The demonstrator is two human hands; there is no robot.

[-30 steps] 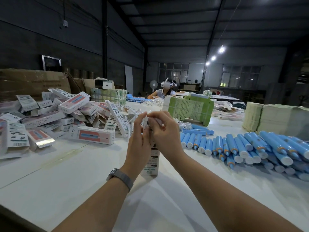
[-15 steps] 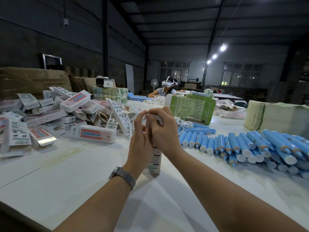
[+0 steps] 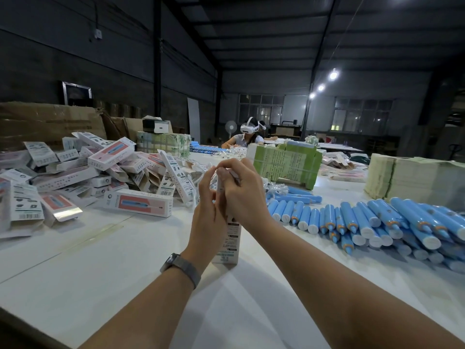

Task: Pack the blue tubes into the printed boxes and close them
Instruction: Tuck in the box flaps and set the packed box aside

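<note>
I am standing a tall white printed cardboard box [image 3: 227, 244] upright on the white table [image 3: 100, 260] and working at its top end. My left hand [image 3: 207, 215] is gripping the box's left side, fingers curled beside the upper part, while my right hand [image 3: 245, 195] is curling over the top, fingers pinching down on what looks like the closing flap. Both hands are clamped on the box, touching each other above it.

Compared with a second ago, my right hand is sitting lower and more squarely over the opening, and the box top that was showing between my fingertips is now hidden under them. I judge the flap is being tucked in, so this box is nearly closed; I cannot see whether a tube is inside.

To the right of my right hand the loose light-blue plastic tubes [image 3: 357, 220] are lying in rows, unchanged. To the left of my left hand the heap of packed pink-and-white boxes [image 3: 110, 170] is lying as before, the nearest one flat and near my left hand.
</note>
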